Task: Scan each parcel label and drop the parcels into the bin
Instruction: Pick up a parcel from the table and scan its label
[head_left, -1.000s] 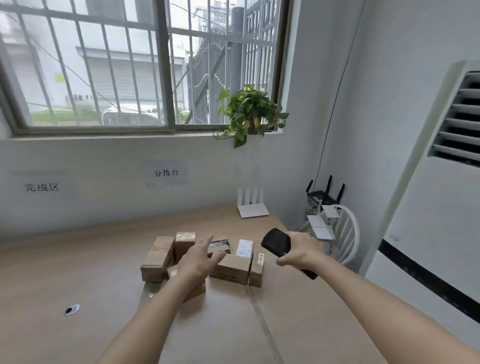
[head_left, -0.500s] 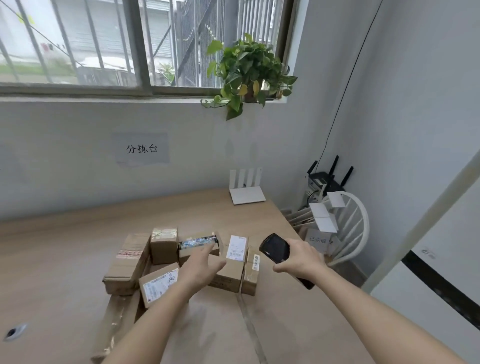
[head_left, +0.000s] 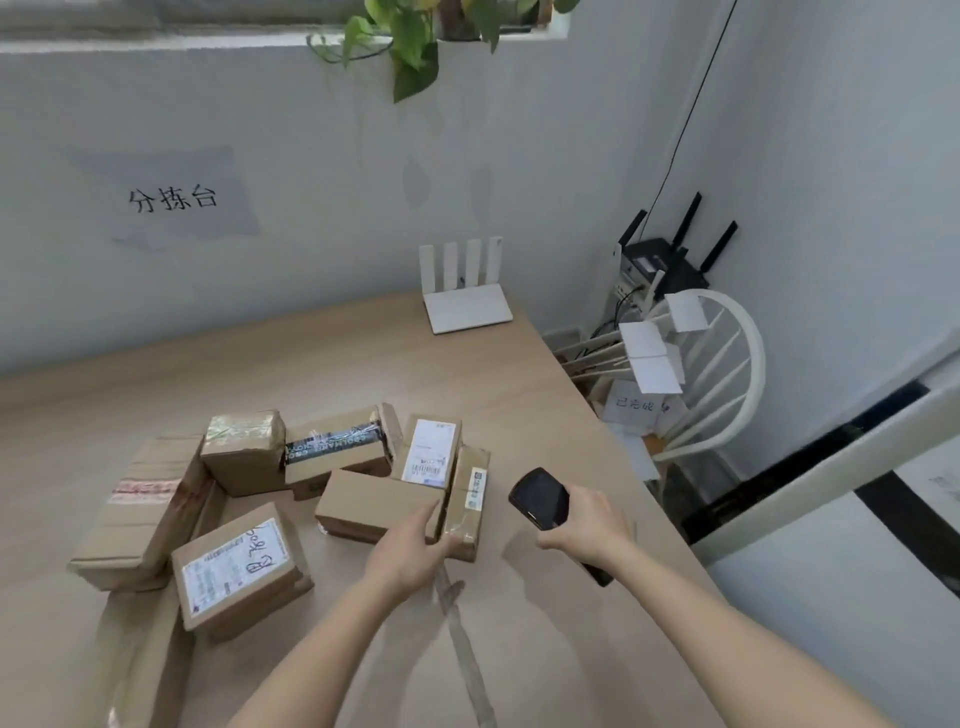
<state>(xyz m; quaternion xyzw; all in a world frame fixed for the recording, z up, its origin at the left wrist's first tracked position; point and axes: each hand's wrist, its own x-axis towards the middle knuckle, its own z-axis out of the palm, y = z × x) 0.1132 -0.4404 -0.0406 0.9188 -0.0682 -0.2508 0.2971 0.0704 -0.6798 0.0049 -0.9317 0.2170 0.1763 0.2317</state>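
Note:
Several brown cardboard parcels lie clustered on the wooden table (head_left: 545, 415). My left hand (head_left: 410, 551) reaches onto a plain flat parcel (head_left: 374, 501) at the cluster's front, fingers on its near right corner. Behind it stands a parcel with a white barcode label (head_left: 431, 452), and a narrow labelled parcel (head_left: 470, 499) leans at the right. A parcel with a handwritten white label (head_left: 234, 566) lies front left. My right hand (head_left: 587, 530) grips a black handheld scanner (head_left: 540, 499), held right of the parcels. No bin can be seen.
A white router (head_left: 467, 306) stands at the table's back edge. Right of the table stand a white chair (head_left: 727, 374) with paper sheets and a black router (head_left: 670, 260). A paper sign (head_left: 171, 200) hangs on the wall, a plant (head_left: 415, 31) above it.
The camera has tilted down and come closer to the table. My left hand has shifted right onto the plain front parcel. My right hand with the scanner stays beside the cluster.

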